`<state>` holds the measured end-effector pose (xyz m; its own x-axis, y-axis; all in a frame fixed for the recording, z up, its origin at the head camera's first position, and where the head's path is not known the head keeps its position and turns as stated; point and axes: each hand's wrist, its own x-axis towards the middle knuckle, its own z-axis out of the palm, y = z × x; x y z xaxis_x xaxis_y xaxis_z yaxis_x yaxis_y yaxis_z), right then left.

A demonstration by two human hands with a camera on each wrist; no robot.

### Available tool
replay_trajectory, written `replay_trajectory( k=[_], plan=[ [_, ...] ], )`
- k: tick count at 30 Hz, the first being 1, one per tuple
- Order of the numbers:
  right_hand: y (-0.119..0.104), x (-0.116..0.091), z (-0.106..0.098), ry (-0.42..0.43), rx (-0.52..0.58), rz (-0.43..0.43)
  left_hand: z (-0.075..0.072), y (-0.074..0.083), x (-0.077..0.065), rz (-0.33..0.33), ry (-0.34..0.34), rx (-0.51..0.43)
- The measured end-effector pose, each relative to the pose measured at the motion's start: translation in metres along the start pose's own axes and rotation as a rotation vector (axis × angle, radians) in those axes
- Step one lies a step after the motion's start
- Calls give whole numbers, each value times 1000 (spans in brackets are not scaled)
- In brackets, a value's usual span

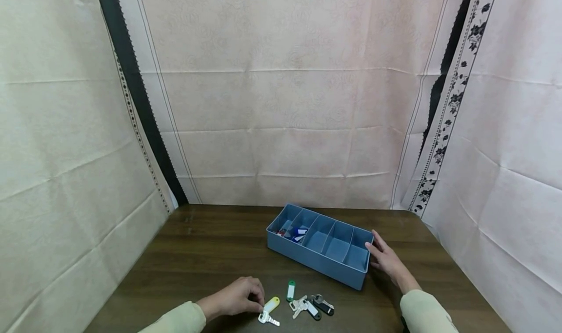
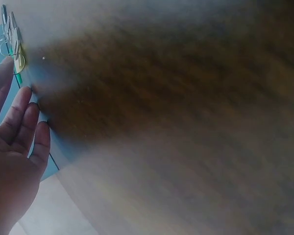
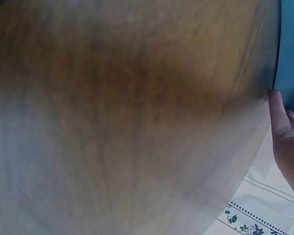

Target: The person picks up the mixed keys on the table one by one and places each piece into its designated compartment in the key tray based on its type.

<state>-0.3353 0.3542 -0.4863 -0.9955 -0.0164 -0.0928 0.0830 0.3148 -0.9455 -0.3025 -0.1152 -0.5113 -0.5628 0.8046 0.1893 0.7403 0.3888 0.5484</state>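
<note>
On the table, my left hand (image 1: 239,296) is beside a key with a yellow tag (image 1: 272,303), thumb tip right at the tag's edge. In the left wrist view its fingers (image 2: 27,122) are loosely bent and apart from the thumb, which overlaps the keys (image 2: 12,39). My right hand (image 1: 388,262) holds the right end of a blue compartment box (image 1: 307,260), one digit over the rim. In the right wrist view a finger (image 3: 279,115) lies along the outside of the box (image 3: 291,54); the other fingers are mostly hidden.
To the right of the yellow tag lie keys with a green tag (image 1: 291,290) and black tags (image 1: 322,306). Blue-tagged (image 1: 298,234) and red items (image 1: 281,232) sit in the box's left compartments. Pale cloth (image 1: 281,98) hangs behind the brown table (image 1: 210,250).
</note>
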Motion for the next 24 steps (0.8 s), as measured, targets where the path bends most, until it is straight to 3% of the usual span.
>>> replay_trajectory(
  k=[4,15,24],
  plan=[
    [0,-1,0,-2,-1,1,0,0,0,8,8,-11],
    [0,0,0,-2,-8,-6,-11,4,10,-49,69,-149],
    [-1,-1,0,-5,-10,-6,-23,13,20,-141,143,-245]
  ],
)
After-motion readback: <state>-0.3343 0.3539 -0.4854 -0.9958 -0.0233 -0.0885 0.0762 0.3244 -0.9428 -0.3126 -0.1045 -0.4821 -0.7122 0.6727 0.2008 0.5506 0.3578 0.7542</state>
